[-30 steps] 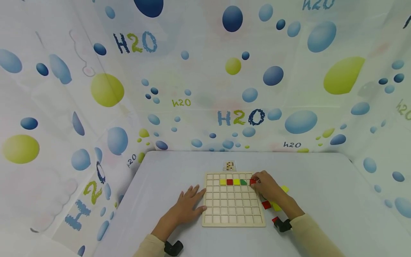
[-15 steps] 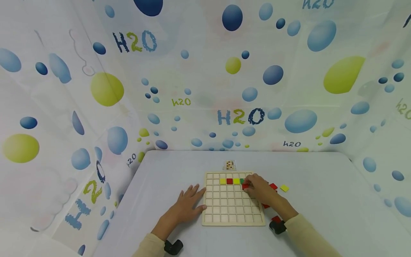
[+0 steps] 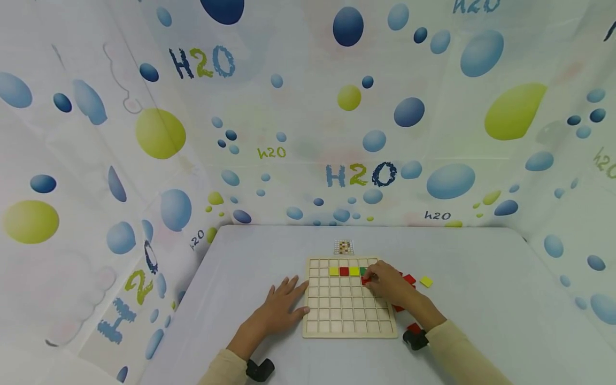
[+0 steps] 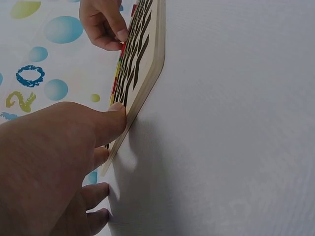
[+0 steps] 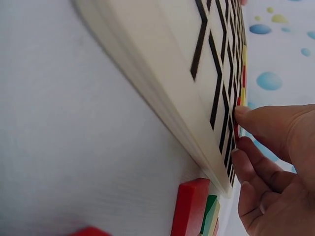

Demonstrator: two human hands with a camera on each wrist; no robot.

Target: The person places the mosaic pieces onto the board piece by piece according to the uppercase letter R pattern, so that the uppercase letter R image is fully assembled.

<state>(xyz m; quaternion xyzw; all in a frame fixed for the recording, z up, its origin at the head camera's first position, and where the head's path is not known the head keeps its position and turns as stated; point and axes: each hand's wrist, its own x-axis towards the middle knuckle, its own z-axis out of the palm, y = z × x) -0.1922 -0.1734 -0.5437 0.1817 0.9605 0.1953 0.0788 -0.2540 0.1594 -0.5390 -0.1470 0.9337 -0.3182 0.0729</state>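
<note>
A square wooden grid board [image 3: 332,315] lies on the white table. In its second row from the back sit a yellow tile [image 3: 334,271], a red tile, another yellow tile [image 3: 354,271] and a partly green tile [image 3: 363,271]. My right hand [image 3: 392,283] pinches a red square tile [image 3: 365,280] between thumb and fingers, at the row just in front of the green one. In the right wrist view that red tile [image 5: 236,130] is low at the grid. My left hand [image 3: 281,307] rests with spread fingers at the board's left side, its thumb [image 4: 115,115] on the edge.
Loose red tiles [image 3: 409,279] and a yellow tile [image 3: 426,282] lie right of the board, some behind my right forearm. The right wrist view shows a red block [image 5: 191,204] and a green one [image 5: 209,214] there. A small patterned card [image 3: 344,247] lies behind the board.
My right hand has carried the red tile from the right end of the second row leftward and nearer, to the row in front. My left hand has stayed in place.
</note>
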